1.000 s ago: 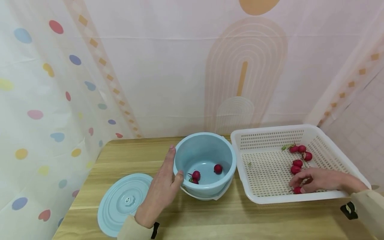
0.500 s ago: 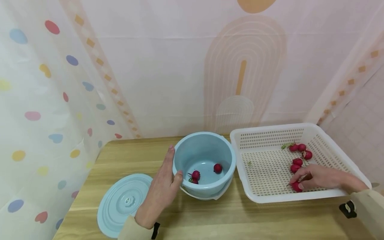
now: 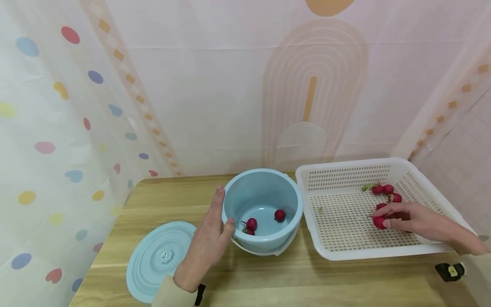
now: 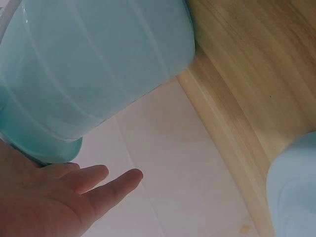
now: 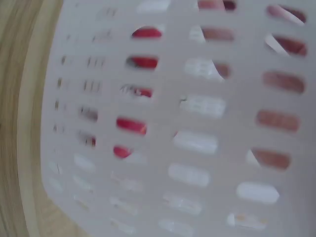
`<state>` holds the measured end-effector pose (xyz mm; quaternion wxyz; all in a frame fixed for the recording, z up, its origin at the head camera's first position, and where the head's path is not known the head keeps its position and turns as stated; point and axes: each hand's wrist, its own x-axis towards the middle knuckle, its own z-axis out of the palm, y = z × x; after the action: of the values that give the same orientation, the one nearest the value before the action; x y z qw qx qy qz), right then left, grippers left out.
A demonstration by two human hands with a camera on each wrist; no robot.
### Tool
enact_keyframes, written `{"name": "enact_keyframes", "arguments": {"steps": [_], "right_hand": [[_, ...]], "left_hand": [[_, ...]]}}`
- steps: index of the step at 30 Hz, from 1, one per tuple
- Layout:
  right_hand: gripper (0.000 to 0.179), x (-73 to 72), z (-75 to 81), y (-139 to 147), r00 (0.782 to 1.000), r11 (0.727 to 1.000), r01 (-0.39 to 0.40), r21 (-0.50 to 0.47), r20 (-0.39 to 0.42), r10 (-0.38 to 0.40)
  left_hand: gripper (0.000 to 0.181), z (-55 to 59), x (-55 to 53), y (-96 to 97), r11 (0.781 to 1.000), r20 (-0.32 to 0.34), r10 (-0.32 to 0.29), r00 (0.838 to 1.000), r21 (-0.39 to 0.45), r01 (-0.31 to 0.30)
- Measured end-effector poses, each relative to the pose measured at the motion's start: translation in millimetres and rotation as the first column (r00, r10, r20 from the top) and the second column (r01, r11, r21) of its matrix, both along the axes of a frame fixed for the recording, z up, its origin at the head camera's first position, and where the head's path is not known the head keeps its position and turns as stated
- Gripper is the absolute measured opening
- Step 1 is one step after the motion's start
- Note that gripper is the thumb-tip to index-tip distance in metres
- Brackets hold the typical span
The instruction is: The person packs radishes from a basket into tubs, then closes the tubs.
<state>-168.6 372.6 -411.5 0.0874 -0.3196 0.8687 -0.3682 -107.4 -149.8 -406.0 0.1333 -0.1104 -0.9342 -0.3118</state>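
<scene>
My right hand (image 3: 420, 221) pinches a red radish (image 3: 379, 222) between thumb and fingers, over the floor of a white slotted basket (image 3: 322, 255). More radishes (image 3: 388, 189) lie behind it toward the basket's right side, partly covered by that hand. Straight-fingered, my left hand (image 3: 205, 243) rests against the left side of a light blue bucket (image 3: 264, 187), its thumb at the near rim. Inside the bucket are a radish (image 3: 279, 215) on the right and two together on the left. The right wrist view meets the basket wall (image 5: 163, 158); red and skin show through its slots.
A round blue lid (image 3: 147, 275) lies on the wooden table (image 3: 291, 281) left of the bucket, beside my left forearm. The bucket's handle (image 3: 239, 246) hangs down at its front. A patterned curtain (image 3: 215, 106) stands behind the table and along its left side.
My right hand has taken hold of the radish near the basket's front edge and moved it away from that edge, toward the back. The left hand and bucket stay in place.
</scene>
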Motion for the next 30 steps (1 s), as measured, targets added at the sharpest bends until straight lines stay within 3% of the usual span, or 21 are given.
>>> {"name": "enact_keyframes", "arguments": {"steps": [5,10,20,27,30], "right_hand": [[0.027,9.2,5.1,-8,0.992,0.992,0.128,-0.02,-0.013,-0.128],[0.026,18.1,11.4,-18,0.968,0.968,0.251,-0.023,-0.013,-0.252],[0.029,31.0,15.5,-31,0.947,0.94,0.314,-0.135,-0.024,-0.32],[0.032,38.5,19.1,-42,0.946,0.926,0.308,-0.219,-0.035,-0.323],[0.033,42.9,22.3,-48,0.935,0.909,0.342,-0.24,-0.01,-0.355]], "left_hand": [[0.075,0.5,0.9,0.3,1.0,0.004,0.005,1.0,-0.007,-0.005],[0.075,0.7,1.5,0.9,1.0,0.012,0.009,1.0,-0.009,-0.009],[0.075,2.1,2.3,2.2,1.0,0.024,0.015,1.0,0.0,-0.016],[0.076,2.5,3.1,1.6,1.0,0.026,0.026,0.999,-0.006,-0.026],[0.076,3.0,3.0,1.6,1.0,0.029,0.027,0.999,-0.006,-0.026]]}}
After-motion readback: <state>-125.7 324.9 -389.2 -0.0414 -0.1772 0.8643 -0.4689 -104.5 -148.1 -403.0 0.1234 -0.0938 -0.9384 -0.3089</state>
